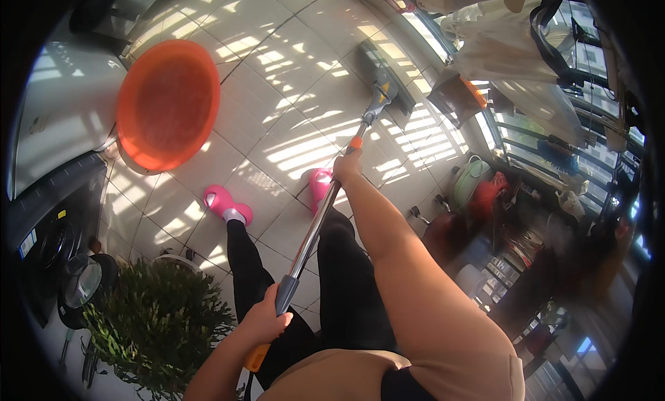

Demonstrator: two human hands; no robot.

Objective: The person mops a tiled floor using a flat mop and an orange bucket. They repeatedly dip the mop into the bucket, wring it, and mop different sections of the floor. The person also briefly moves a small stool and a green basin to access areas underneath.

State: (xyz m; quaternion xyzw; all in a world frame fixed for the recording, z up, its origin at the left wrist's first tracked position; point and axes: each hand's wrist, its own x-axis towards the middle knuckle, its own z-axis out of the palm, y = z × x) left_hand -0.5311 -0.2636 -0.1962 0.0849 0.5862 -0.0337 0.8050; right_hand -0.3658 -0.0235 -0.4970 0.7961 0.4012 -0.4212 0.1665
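Observation:
A floor mop with a metal telescopic pole (313, 234) runs slantwise up from my waist. My left hand (265, 313) is closed around its grey grip near the lower end, where an orange-yellow end cap shows below the fingers. Farther up, my right hand (347, 167) grips the pole just under an orange collar. The flat grey mop head (387, 84) rests on the sunlit tiles beyond, towards the railing side. My feet, in pink clogs (228, 205), stand apart on the floor on either side of the pole's line.
An orange plastic basin (168, 104) stands on the tiles at the left, beside a white appliance (67, 110). A bushy green plant (156, 323) is at lower left. A dustpan (454, 97), a green basin (468, 181) and cluttered items line the right side, below hanging cloths.

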